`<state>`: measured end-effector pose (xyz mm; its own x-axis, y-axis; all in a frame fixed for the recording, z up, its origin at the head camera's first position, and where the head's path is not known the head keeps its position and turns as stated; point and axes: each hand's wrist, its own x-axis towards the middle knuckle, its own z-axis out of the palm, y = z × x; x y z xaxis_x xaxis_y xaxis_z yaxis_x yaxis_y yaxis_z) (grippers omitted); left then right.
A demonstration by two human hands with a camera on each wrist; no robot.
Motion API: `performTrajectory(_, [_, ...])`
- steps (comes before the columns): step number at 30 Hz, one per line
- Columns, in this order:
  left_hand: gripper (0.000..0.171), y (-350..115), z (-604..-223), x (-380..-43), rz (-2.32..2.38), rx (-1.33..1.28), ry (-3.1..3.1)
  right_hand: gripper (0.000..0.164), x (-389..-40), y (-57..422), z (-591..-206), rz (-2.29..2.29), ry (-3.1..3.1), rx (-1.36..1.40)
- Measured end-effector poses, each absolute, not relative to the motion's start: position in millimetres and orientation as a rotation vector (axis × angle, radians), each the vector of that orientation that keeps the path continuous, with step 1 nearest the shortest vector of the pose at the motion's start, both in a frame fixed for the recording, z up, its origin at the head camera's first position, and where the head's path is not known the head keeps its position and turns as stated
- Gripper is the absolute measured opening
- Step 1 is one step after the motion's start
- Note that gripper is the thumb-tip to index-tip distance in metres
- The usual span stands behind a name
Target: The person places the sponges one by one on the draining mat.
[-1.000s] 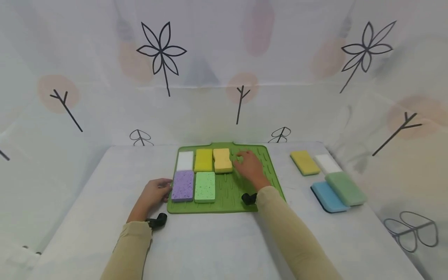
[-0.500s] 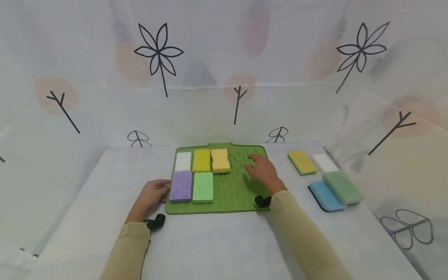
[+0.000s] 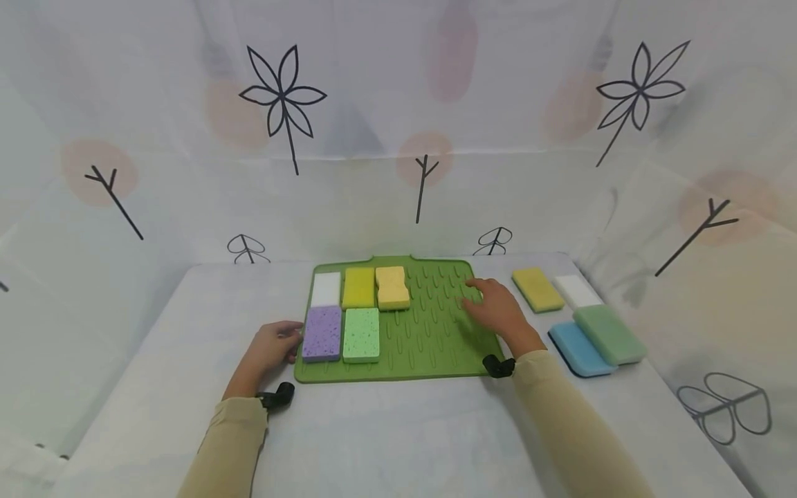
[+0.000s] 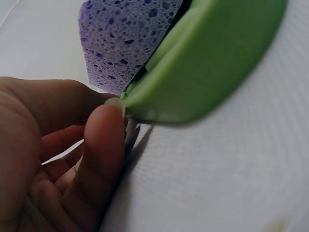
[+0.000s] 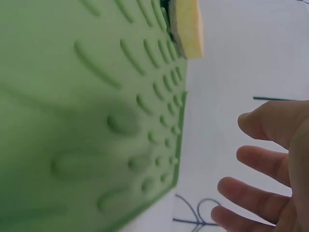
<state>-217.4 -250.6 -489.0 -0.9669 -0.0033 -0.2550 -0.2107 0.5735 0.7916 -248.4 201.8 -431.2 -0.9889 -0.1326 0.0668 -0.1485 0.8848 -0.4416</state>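
A green ribbed silicone mat [image 3: 429, 346] lies on the table. My left hand [image 3: 269, 349] is at its left edge; in the left wrist view, thumb and index finger pinch the mat rim [image 4: 169, 94] close to the purple sponge [image 4: 128, 43]. Above the mat's right side hovers my right hand [image 3: 498, 310], fingers spread and holding nothing. Along the mat's back row sit a white sponge [image 3: 326, 289], a yellow sponge [image 3: 358, 288] and a notched light-orange sponge [image 3: 392, 289]. In front, a speckled mint-green sponge [image 3: 361, 336] lies right of the purple one.
Right of the mat lie a yellow sponge [image 3: 538, 290], a white sponge [image 3: 578, 290], a green sponge [image 3: 610, 335] and a blue sponge with a dark underside [image 3: 580, 350]. The green one overlaps the blue. A patterned cloth [image 3: 361, 200] stands behind the table.
My right hand has moved right across the mat, away from the light-orange sponge. The left hand stays at the mat's edge, and the sponges keep their places.
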Motion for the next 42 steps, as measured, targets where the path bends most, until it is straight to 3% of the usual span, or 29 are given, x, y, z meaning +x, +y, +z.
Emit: performTrajectory(42, [0.047, -250, -492, -216, 1.328, -0.165, 2.605, 0.048, -201, 322, -406, 0.465, -2.924, 0.203])
